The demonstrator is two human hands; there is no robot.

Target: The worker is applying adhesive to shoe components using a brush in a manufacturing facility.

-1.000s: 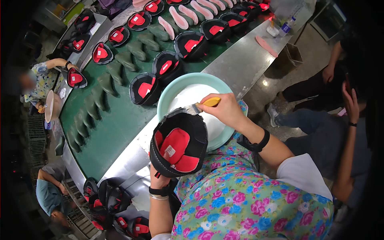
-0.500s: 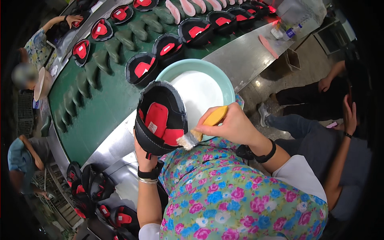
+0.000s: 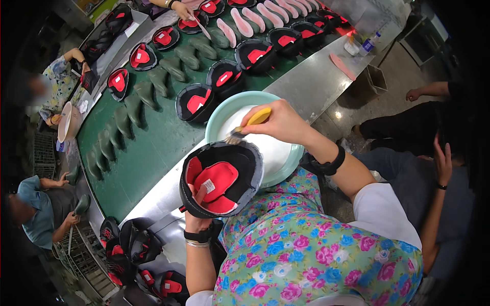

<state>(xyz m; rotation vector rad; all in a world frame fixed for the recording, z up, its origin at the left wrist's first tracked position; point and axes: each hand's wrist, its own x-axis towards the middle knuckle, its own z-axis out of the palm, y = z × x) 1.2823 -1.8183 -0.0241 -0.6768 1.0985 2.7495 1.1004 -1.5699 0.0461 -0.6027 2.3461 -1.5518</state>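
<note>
My left hand (image 3: 197,222) grips a black shoe upper (image 3: 222,179) with red lining from below, its thumb hooked over the inside. The upper's open rim faces up, with a whitish-grey band along its edge. In my right hand (image 3: 282,122) is a brush (image 3: 258,117) with a yellow handle, held in a pinch. Its pale bristles touch or hover just over the upper's far rim; I cannot tell which. Behind and to the right of the upper stands a pale green basin (image 3: 218,113) with white liquid (image 3: 273,155), partly hidden by the upper and my right arm.
A green conveyor (image 3: 153,153) carries rows of dark green shoe lasts (image 3: 122,121), black-and-red uppers (image 3: 196,103) and pink insoles (image 3: 242,23). More uppers (image 3: 140,242) lie piled at lower left. Co-workers stand left, far and right. A box (image 3: 375,79) stands on the floor.
The upper has turned in my left hand and come nearer. The brush has risen from its right side to its far rim. A co-worker's hand with a pale strip has appeared at the far side.
</note>
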